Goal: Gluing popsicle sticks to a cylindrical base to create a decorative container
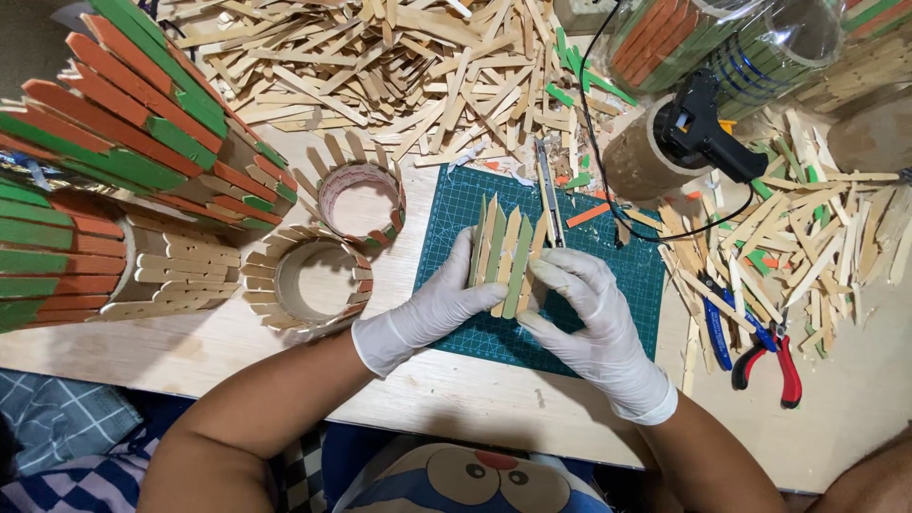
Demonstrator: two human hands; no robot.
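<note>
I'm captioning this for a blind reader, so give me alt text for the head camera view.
Two white-gloved hands, left hand and right hand, hold a small fence-like panel of pointed sticks, some green, over a green cutting mat. Around them lie heaps of plain craft sticks, stick-clad rings, a black glue gun and red-handled pliers.

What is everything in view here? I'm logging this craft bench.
Bundle of pointed wooden sticks: one, pale and green, between both hands.
Green cutting mat: one, table centre.
Grey utility knife: one, on mat.
Black glue gun: one, upper right.
Red-handled pliers: one, right.
Blue-handled pliers: one, right.
Loose wooden sticks: many, pale, top.
Stick-clad rings: two, left of mat.
Left hand: white glove.
Right hand: white glove.
</note>
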